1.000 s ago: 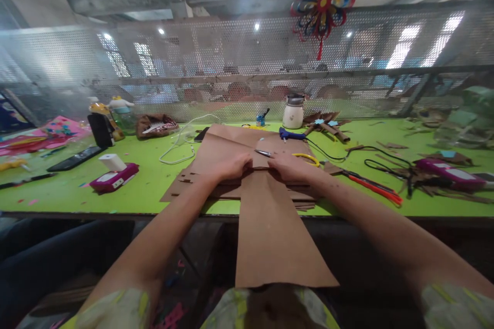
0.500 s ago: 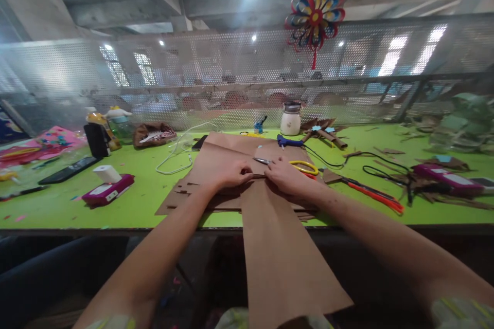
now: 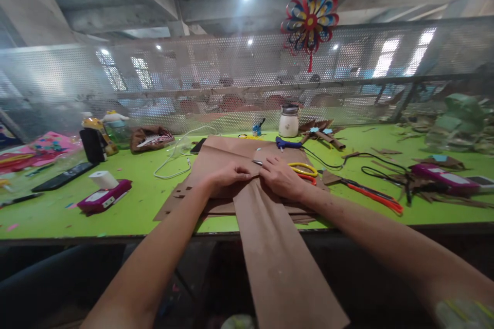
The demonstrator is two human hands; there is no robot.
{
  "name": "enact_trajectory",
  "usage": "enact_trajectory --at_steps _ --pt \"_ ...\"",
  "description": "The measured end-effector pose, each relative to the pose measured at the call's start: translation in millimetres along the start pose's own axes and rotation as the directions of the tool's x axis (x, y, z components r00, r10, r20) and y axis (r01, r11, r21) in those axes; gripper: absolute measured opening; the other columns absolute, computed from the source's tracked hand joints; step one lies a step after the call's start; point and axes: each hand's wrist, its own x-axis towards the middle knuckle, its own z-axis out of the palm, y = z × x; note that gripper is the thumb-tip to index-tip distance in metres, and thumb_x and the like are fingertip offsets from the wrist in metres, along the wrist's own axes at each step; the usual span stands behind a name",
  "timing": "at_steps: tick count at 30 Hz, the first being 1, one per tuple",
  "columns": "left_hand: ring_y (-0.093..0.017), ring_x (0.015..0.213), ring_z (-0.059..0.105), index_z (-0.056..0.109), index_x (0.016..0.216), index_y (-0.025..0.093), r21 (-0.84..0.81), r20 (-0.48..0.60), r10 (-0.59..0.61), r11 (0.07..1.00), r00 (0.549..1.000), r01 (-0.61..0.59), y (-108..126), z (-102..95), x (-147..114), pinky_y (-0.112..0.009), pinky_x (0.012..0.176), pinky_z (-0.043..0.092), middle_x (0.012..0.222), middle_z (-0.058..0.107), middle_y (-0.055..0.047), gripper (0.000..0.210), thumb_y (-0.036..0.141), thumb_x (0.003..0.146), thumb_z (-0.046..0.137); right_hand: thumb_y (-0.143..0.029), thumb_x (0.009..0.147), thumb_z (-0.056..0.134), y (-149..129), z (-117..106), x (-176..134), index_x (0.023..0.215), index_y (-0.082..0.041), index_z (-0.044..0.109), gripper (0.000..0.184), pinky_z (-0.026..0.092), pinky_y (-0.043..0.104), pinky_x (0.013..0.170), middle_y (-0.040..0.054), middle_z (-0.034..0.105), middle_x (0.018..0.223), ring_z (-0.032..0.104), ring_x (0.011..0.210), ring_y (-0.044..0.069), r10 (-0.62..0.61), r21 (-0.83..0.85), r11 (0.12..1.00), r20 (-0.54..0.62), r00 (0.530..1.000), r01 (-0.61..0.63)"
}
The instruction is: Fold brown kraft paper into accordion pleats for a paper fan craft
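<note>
A long strip of brown kraft paper [image 3: 283, 262] hangs over the table's front edge toward me. Its far end is pinched between my left hand [image 3: 230, 176] and my right hand [image 3: 281, 177], the fingers closed close together on the folded edge. Both hands rest above larger brown paper sheets [image 3: 219, 149] stacked on the table. Scissors with yellow and orange handles [image 3: 304, 168] lie beside my right hand, their tip showing near its fingers and the rest partly covered by it.
On the green table [image 3: 142, 205], a purple power strip [image 3: 104, 196] stands left, near a phone [image 3: 64, 176]. To the right lie a blue glue gun [image 3: 289, 143], red-handled pliers-like tool [image 3: 372, 196] and another purple power strip [image 3: 443, 179]. A white jar [image 3: 289, 122] stands behind.
The hands have drawn slightly closer together on the strip's end. The strip has tilted and shows soft creases below my fingers. The camera view has shifted slightly.
</note>
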Motion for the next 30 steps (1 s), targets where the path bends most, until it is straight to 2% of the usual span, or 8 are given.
enact_trajectory --at_steps 3,6,9,13,15,19,25,30 --pt "-0.014 0.067 0.053 0.064 0.078 0.012 -0.19 -0.032 -0.081 0.979 0.996 0.074 5.2 4.5 -7.3 -0.026 0.063 0.039 0.071 0.06 -0.004 0.029 0.038 0.067 0.067 -0.015 0.082 0.044 0.6 0.6 0.2 0.079 -0.012 0.059 0.016 0.033 0.034 0.075 0.0111 0.055 0.082 0.042 0.084 0.021 0.042 0.158 0.987 -0.042 0.998 -0.035" --pt "-0.016 0.07 0.056 0.065 0.081 0.011 -0.306 -0.02 -0.11 0.947 0.994 0.098 11.2 9.4 -12.5 -0.027 0.065 0.041 0.074 0.063 -0.006 0.029 0.035 0.064 0.07 -0.02 0.078 0.05 2.6 0.9 -0.2 0.093 -0.011 0.06 0.019 0.036 0.029 0.073 0.0094 0.057 0.086 0.047 0.082 0.018 0.177 0.435 0.89 -0.05 0.983 -0.138" --pt "-0.017 0.074 0.058 0.066 0.083 0.011 -0.4 0.033 -0.078 0.913 0.996 0.084 13.3 14.4 -13.3 -0.027 0.067 0.042 0.08 0.065 -0.008 0.03 0.034 0.064 0.071 -0.028 0.082 0.047 5.3 0.9 -0.1 0.096 -0.013 0.061 0.025 0.037 0.025 0.066 0.0049 0.06 0.081 0.05 0.071 0.013 0.299 0.65 0.711 0.065 0.952 -0.268" --pt "-0.015 0.077 0.057 0.066 0.085 0.011 -0.471 0.048 -0.005 0.882 0.999 0.027 13.5 18.0 -12.8 -0.026 0.071 0.041 0.086 0.065 -0.007 0.03 0.032 0.065 0.072 -0.045 0.085 0.039 6.7 -2.4 0.4 0.07 -0.012 0.061 0.043 0.028 0.021 0.05 -0.0014 0.049 0.058 0.04 0.055 0.009 0.271 0.749 0.537 0.282 0.92 -0.388" --pt "-0.014 0.074 0.057 0.066 0.087 0.012 -0.433 0.06 -0.016 0.9 0.998 0.041 15.0 17.8 -13.8 -0.024 0.068 0.04 0.085 0.065 -0.007 0.03 0.032 0.066 0.071 -0.051 0.082 0.041 6.4 -4.7 0.4 0.065 -0.012 0.058 0.046 0.024 0.021 0.047 -0.0027 0.042 0.055 0.035 0.052 0.008 0.255 0.767 0.483 0.339 0.906 -0.423" --pt "-0.012 0.068 0.053 0.065 0.091 0.011 -0.251 0.07 -0.041 0.966 0.997 0.058 20.6 16.2 -14.2 -0.023 0.062 0.037 0.08 0.064 -0.004 0.033 0.037 0.071 0.065 -0.051 0.079 0.044 6.2 -6.6 0.0 0.067 -0.011 0.057 0.044 0.023 0.02 0.046 -0.0027 0.041 0.057 0.033 0.052 0.007 0.242 0.777 0.451 0.367 0.898 -0.439" --pt "-0.011 0.07 0.049 0.066 0.088 0.012 0.07 0.032 0.068 0.995 0.997 -0.07 23.1 11.4 -9.3 -0.022 0.064 0.037 0.077 0.06 -0.001 0.034 0.042 0.075 0.058 -0.047 0.079 0.044 9.6 -5.9 -1.2 0.064 -0.012 0.056 0.04 0.023 0.021 0.047 -0.0035 0.037 0.056 0.03 0.052 0.007 0.267 0.763 0.469 0.358 0.895 -0.445" --pt "-0.008 0.047 0.041 0.062 0.081 0.013 0.159 0.055 -0.011 0.987 0.998 0.002 16.1 5.6 -10.7 -0.021 0.046 0.029 0.054 0.049 0.003 0.041 0.052 0.077 0.05 -0.044 0.079 0.044 16.3 -8.0 -1.4 0.064 -0.012 0.056 0.037 0.025 0.021 0.049 -0.003 0.039 0.056 0.033 0.053 0.008 0.295 0.737 0.495 0.356 0.887 -0.46"
